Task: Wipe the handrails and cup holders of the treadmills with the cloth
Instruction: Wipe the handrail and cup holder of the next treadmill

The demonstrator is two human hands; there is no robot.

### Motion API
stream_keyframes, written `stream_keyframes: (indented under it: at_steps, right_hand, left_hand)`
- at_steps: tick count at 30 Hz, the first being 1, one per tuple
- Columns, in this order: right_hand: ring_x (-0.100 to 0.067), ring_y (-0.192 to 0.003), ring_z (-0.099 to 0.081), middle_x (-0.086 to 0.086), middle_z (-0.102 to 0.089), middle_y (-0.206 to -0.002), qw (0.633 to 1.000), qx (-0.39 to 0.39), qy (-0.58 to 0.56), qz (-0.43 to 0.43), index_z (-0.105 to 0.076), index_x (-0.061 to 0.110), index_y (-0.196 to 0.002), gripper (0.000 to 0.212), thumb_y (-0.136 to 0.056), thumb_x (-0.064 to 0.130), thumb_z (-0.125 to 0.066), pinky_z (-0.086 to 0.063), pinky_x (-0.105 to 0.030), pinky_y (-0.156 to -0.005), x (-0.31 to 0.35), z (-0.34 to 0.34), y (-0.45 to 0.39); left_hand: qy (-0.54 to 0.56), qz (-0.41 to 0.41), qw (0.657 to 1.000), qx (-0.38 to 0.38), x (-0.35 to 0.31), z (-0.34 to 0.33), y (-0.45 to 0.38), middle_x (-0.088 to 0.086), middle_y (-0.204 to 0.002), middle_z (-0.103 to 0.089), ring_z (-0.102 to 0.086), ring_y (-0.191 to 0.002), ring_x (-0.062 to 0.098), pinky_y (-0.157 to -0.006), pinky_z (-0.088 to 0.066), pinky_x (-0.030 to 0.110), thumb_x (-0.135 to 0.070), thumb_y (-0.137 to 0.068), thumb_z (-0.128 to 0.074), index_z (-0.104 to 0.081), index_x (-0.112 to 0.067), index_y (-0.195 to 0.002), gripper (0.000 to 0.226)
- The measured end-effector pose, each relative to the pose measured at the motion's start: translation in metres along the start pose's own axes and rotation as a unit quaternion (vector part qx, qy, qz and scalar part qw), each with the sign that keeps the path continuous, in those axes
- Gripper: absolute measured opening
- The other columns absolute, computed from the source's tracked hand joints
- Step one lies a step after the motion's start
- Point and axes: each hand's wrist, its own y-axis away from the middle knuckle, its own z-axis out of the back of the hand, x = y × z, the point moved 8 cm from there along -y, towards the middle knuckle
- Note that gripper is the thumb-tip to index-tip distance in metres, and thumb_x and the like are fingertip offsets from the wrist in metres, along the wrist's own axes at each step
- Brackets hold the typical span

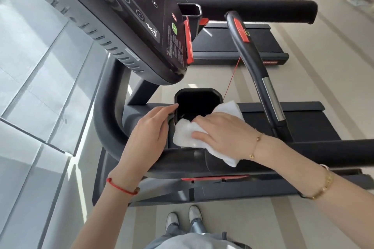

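White cloth (pixel 188 133), folded and bunched, lying on the near rim of the black cup holder (pixel 195 103) of the nearest treadmill, one end trailing toward the person over the dark frame. Right hand (pixel 220 129) flat on top of the cloth, fingers straight and together, pressing it down onto the rim; nothing is pinched or gripped. Left hand (pixel 149 125) resting against the left outer wall of the cup holder, fingers extended and relaxed, fingertips touching the rim's left edge. Side handrail (pixel 332 147) running off to the right from just beyond the right wrist. Curved front handrail (pixel 253 62), black with a red panel and a chrome section, rising behind the cup holder. Console (pixel 131 18) overhanging at upper left. A second treadmill (pixel 238 46) stands beyond. White shoes (pixel 183 218) on the pale floor below.
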Motion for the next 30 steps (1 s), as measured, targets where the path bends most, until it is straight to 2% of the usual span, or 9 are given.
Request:
stream_keyframes:
  at_steps: [4,7,8,10,14,17,19,24,30]
  right_hand:
    - [-0.017,-0.092,-0.05,-0.001,-0.058,-0.09,0.999,-0.031,-0.023,0.013,-0.056,0.012,-0.101,0.05,-0.095,0.051,-0.026,-0.019,-0.01,-0.083,-0.01,0.016,0.018]
    - [-0.022,-0.082,-0.055,-0.001,-0.056,-0.078,0.999,-0.027,0.037,-0.017,-0.056,0.011,-0.092,0.033,-0.099,0.04,-0.042,-0.034,-0.016,-0.092,0.0,0.008,0.008]
    - [-0.023,-0.069,-0.056,0.0,-0.054,-0.069,0.995,-0.064,0.07,-0.03,-0.057,0.012,-0.083,0.027,-0.095,0.035,-0.05,-0.045,-0.026,-0.077,0.01,0.009,0.002]
    - [-0.021,-0.043,-0.051,0.001,-0.049,-0.051,0.987,-0.106,0.073,-0.092,-0.054,0.014,-0.068,0.03,-0.089,0.034,-0.056,-0.029,-0.027,-0.047,0.026,0.005,-0.009]
    - [-0.02,-0.034,-0.05,-0.001,-0.05,-0.046,0.967,-0.142,0.057,-0.205,-0.053,0.01,-0.066,0.029,-0.078,0.027,-0.074,-0.024,-0.023,-0.044,0.036,-0.003,-0.032]
    - [-0.019,-0.059,-0.055,0.003,-0.051,-0.07,0.963,-0.112,0.004,-0.243,-0.047,0.01,-0.092,0.022,-0.098,0.029,-0.039,-0.038,-0.028,-0.061,0.03,-0.005,-0.047]
    - [-0.016,-0.051,-0.05,0.009,-0.048,-0.062,0.958,-0.128,-0.024,-0.257,-0.038,0.016,-0.081,0.025,-0.099,0.03,-0.027,-0.049,-0.034,-0.069,0.023,-0.007,-0.052]
    - [-0.023,-0.054,-0.058,0.004,-0.04,-0.052,0.979,-0.073,-0.029,-0.187,-0.036,0.013,-0.079,0.032,-0.099,0.038,-0.033,-0.029,-0.03,-0.05,0.022,-0.013,-0.041]
    - [-0.02,-0.074,-0.058,0.003,-0.06,-0.079,0.996,0.01,-0.055,-0.074,-0.041,0.019,-0.091,0.03,-0.097,0.049,-0.043,-0.037,-0.034,-0.073,0.008,-0.008,-0.019]
  left_hand:
    - [0.001,-0.007,1.0,0.009,-0.001,-0.001,0.0,-0.009,-0.123,-0.061,-0.054,-0.084,0.007,-0.08,-0.04,0.015,-0.008,-0.102,-0.041,-0.053,-0.023,-0.14,0.043]
    - [-0.002,-0.007,1.0,0.006,0.0,0.001,0.001,-0.01,-0.12,-0.061,-0.056,-0.083,0.009,-0.076,-0.049,0.026,-0.01,-0.102,-0.042,-0.053,-0.023,-0.14,0.041]
    - [-0.003,-0.007,1.0,0.005,0.0,0.003,0.001,-0.009,-0.12,-0.062,-0.059,-0.088,0.012,-0.077,-0.051,0.032,-0.01,-0.101,-0.043,-0.053,-0.023,-0.139,0.041]
    - [-0.009,-0.008,1.0,0.001,0.001,0.006,0.0,-0.007,-0.118,-0.063,-0.061,-0.094,0.017,-0.079,-0.052,0.037,-0.008,-0.1,-0.045,-0.055,-0.02,-0.138,0.041]
    - [-0.034,0.001,0.999,-0.015,0.006,0.017,0.003,-0.004,-0.125,-0.063,-0.06,-0.107,0.017,-0.088,-0.05,0.033,-0.009,-0.1,-0.044,-0.056,-0.017,-0.137,0.039]
    - [-0.035,0.003,0.999,-0.021,0.01,0.021,0.005,-0.003,-0.125,-0.064,-0.061,-0.107,0.019,-0.086,-0.051,0.035,-0.006,-0.099,-0.047,-0.057,-0.016,-0.136,0.04]
    - [-0.034,0.007,0.999,-0.021,0.011,0.021,0.005,-0.004,-0.124,-0.064,-0.061,-0.106,0.019,-0.085,-0.05,0.033,-0.004,-0.098,-0.047,-0.058,-0.016,-0.135,0.04]
    - [-0.027,0.015,0.999,-0.021,0.011,0.018,0.007,-0.004,-0.125,-0.064,-0.061,-0.108,0.019,-0.087,-0.051,0.034,-0.008,-0.1,-0.046,-0.058,-0.016,-0.135,0.038]
    - [-0.027,0.029,0.999,-0.023,0.009,0.017,0.006,-0.002,-0.125,-0.064,-0.062,-0.107,0.023,-0.089,-0.051,0.039,-0.011,-0.1,-0.046,-0.056,-0.016,-0.137,0.039]
